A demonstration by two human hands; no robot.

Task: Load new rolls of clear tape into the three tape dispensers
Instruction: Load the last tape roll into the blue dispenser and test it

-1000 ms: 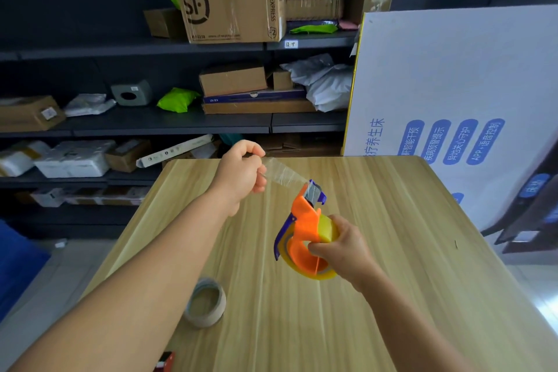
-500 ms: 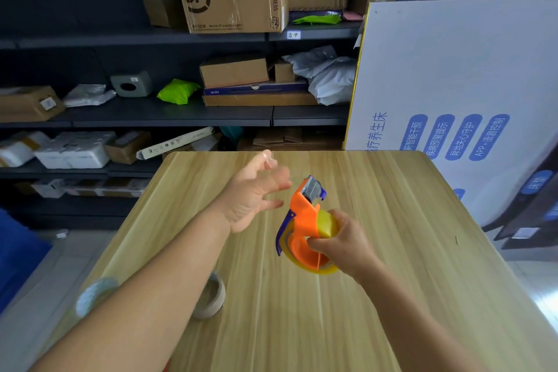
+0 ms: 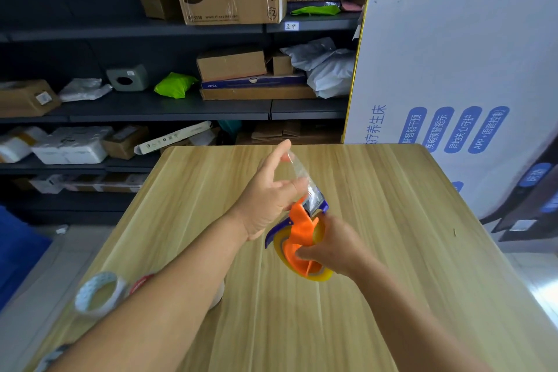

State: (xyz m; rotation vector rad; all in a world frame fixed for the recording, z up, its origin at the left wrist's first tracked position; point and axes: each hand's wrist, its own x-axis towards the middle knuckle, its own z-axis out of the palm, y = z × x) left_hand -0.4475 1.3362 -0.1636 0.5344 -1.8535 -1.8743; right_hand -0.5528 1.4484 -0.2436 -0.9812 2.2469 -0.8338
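Above the woodgrain table [image 3: 392, 251], glossy orange plastic dispenser [image 3: 299, 232], crinkled clear tape [image 3: 299, 170].

The left hand [image 3: 265, 202], which a second ago pinched the pulled-out clear tape [image 3: 297, 172] and then let go with fingers spread, is back at the orange dispenser [image 3: 302, 238], fingers extended against the strip rising from the blade end. The dispenser sits tilted further over in the right hand [image 3: 335, 251]. A white tape roll [image 3: 98, 293] now shows at the desk's [image 3: 392, 251] left edge.
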